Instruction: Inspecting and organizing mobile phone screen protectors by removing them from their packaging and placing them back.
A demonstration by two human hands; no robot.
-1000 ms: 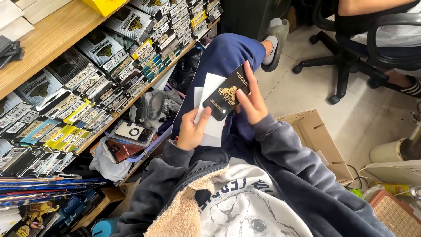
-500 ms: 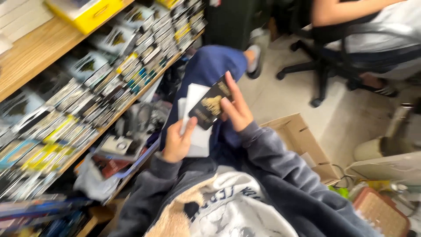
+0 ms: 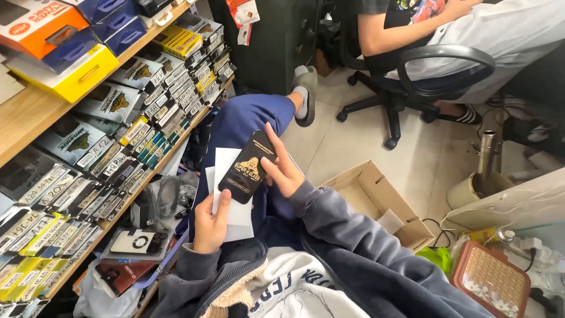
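1. Head view, the hands: the left hand [image 3: 210, 227] is closed around the lower edges of a small stack of white envelopes [image 3: 226, 171], thumb laid across the front so the stack stays fanned upright over the lap. The right hand [image 3: 284, 171] pinches a flat black packet with gold print [image 3: 246, 168] between thumb and extended fingers, pressing it against the front of the white stack. Both hands are grasping; neither is loose.

2. Head view, where the packet sits: it lies tilted on top of the white envelopes, above the blue trouser leg [image 3: 247, 121], raised towards the camera, seemingly so its printed face can be read.

3. Head view, the surroundings: on the left a wooden shelf [image 3: 35, 115] carries rows of similar flat packets [image 3: 147, 126] standing on edge with labelled spines outward, which keeps each kind findable. An open cardboard box [image 3: 376, 203] rests on the tiled floor just beside the right arm, within easy reach.

4. Head view, further off: another person sits on a black office chair [image 3: 438, 73], well apart from the hands.
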